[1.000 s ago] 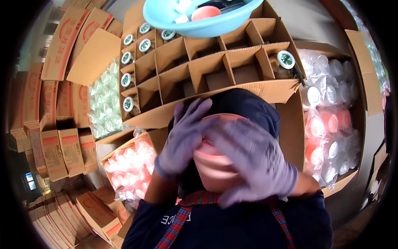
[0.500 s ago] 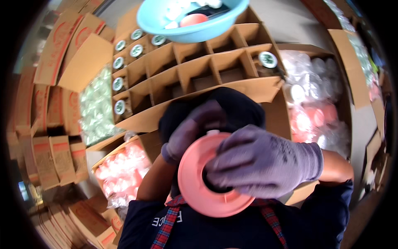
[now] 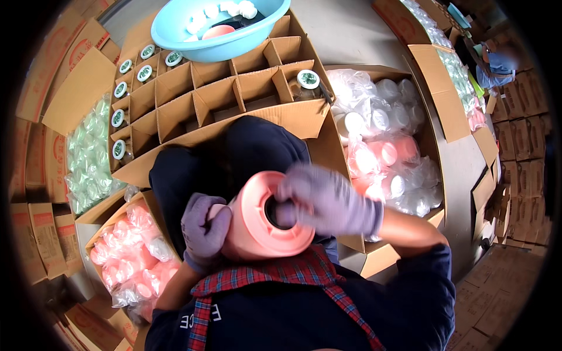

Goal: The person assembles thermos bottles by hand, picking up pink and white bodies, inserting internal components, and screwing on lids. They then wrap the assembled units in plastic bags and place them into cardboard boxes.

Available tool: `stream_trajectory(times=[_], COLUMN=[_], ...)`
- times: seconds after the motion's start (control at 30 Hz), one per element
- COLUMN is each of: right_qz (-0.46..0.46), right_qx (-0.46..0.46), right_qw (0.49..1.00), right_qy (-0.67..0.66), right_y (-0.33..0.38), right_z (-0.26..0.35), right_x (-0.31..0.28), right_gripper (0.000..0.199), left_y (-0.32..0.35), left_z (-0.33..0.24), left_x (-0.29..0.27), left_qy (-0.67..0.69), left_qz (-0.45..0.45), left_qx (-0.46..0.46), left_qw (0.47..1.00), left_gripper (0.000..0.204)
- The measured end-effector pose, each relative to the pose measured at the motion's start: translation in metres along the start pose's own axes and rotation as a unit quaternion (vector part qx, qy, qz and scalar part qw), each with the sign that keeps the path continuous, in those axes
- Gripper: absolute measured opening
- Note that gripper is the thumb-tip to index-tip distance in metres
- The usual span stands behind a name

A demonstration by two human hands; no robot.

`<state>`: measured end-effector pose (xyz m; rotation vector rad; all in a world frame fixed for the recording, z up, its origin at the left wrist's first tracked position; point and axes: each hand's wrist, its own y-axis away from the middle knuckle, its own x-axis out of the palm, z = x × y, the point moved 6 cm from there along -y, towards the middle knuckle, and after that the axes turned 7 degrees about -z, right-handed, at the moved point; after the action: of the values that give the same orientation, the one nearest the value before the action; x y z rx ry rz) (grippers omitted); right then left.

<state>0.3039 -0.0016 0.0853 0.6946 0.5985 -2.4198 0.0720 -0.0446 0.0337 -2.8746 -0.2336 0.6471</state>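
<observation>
- head view: the left hand [image 3: 204,228], in a purple glove, holds a pink cup [image 3: 263,216] from its side; the fingers are curled together around the body of the cup.
- the cup is near the chest of the person, above a red plaid collar [image 3: 275,275], and its wide mouth is turned to the camera.
- the right hand [image 3: 328,199], also in a purple glove, is at the mouth of the cup; its fingers are bent and close together, and the fingertips go into the dark opening in the middle. if they pinch something inside, i cannot tell, the hand is blurred.
- behind the hands stands a cardboard box [image 3: 234,126] with dividers; several cells hold jars with white and green lids [image 3: 308,79].
- a light blue basin [image 3: 175,38] sits on the far part of this box, with some white and pink pieces inside.
- at the right, an open box holds bags of white and pink cups [image 3: 380,158].
- at the left, a box has bags of pink cups [image 3: 126,257], and farther left there are bags of green cups [image 3: 85,158].
- another person [image 3: 497,61] is at the top right corner, far from the hands.
</observation>
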Motion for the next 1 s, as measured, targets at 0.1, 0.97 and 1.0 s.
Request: stream_trajectory(times=[0.1, 0.97, 1.0], right_qz=[-0.245, 0.088, 0.096], right_qx=[0.213, -0.282, -0.271], right_qw=[0.895, 0.938, 0.939], right_qy=[0.306, 0.181, 0.191], right_y=[-0.053, 0.012, 0.015], right_z=[-0.108, 0.080, 0.081], right_x=[-0.058, 0.001, 0.003], right_gripper=[0.043, 0.030, 0.029], left_y=[-0.006, -0.050, -0.048], left_z=[-0.001, 0.029, 0.023], left_x=[-0.004, 0.092, 0.081], left_qy=[-0.009, 0.222, 0.150], left_qz=[-0.009, 0.453, 0.401], left_qx=[0.062, -0.065, 0.001], left_qw=[0.998, 0.861, 0.904], left_gripper=[0.007, 0.017, 0.015])
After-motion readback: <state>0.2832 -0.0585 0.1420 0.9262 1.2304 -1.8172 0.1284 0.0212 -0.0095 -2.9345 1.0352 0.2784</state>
